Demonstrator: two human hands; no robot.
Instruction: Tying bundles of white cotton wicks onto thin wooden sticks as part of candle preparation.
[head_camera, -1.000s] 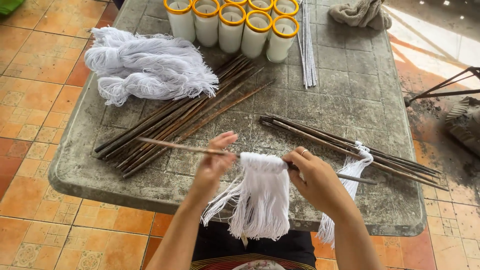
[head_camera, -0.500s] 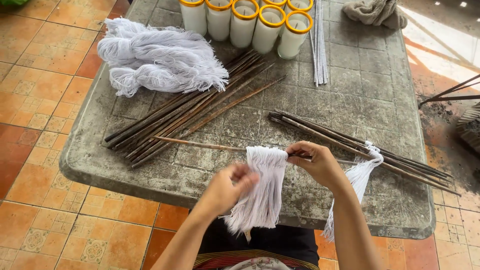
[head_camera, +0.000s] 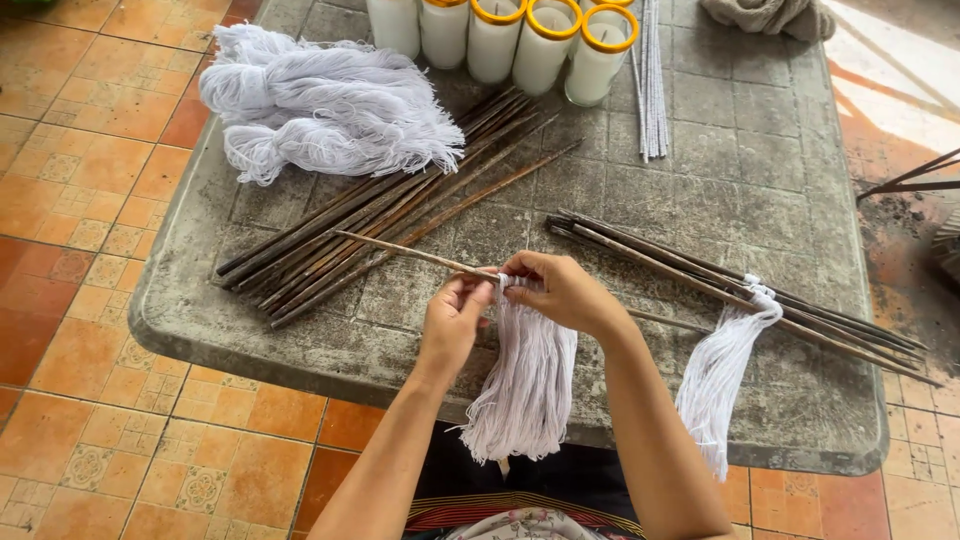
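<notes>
Both hands have closed in on the top of the white string bundle (head_camera: 525, 375) — a second ago they were spread apart along the thin stick (head_camera: 415, 255). Now the left hand (head_camera: 452, 322) pinches the strings at the stick, the right hand (head_camera: 560, 292) clenches over the same spot, and the bundle hangs bunched off the desk (head_camera: 700, 200) edge.

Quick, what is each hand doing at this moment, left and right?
Left hand: closed, pinching the white threads just under the thin stick.
Right hand: closed over the top of the same bundle, on the stick.
</notes>
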